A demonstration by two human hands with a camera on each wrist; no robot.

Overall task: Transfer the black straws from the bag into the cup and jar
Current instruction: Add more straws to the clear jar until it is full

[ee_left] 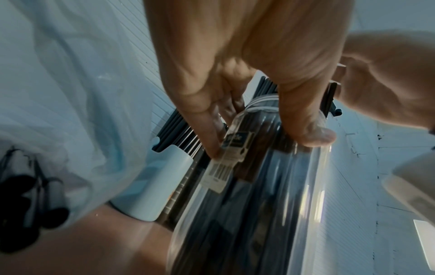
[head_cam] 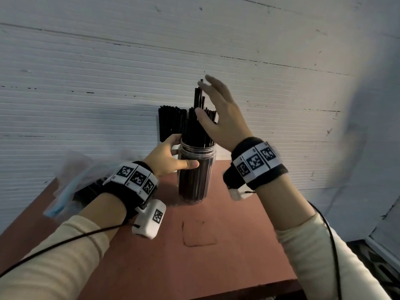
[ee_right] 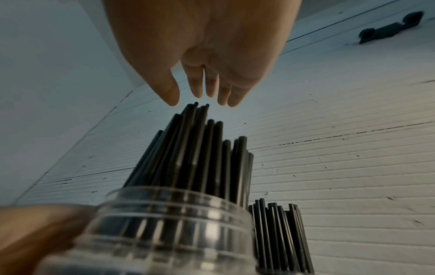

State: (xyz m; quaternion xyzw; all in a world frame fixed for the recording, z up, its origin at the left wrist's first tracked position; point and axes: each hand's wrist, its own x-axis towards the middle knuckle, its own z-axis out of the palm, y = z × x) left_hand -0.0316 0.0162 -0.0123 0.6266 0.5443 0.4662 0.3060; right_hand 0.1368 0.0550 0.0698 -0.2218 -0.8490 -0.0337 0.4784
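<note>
A clear plastic jar (head_cam: 195, 176) (ee_left: 259, 204) (ee_right: 169, 232) stands on the red-brown table, packed with black straws (head_cam: 195, 126) (ee_right: 197, 154) that stick out of its mouth. My left hand (head_cam: 171, 156) (ee_left: 247, 93) grips the jar near its rim, thumb across the front. Just above the straw tips hovers my right hand (head_cam: 216, 113) (ee_right: 202, 81), fingers straight and holding nothing. Behind the jar, a white cup (ee_left: 153, 186) holds more black straws (head_cam: 172, 122) (ee_right: 280, 234). The clear plastic bag (head_cam: 71, 176) (ee_left: 58, 93) lies at the left with dark straws (head_cam: 86, 191) inside.
A white ribbed wall (head_cam: 194, 50) rises right behind the table (head_cam: 216, 234). The table's right edge runs near my right forearm, its front edge near the bottom of the head view. Cables trail from both wrist cameras.
</note>
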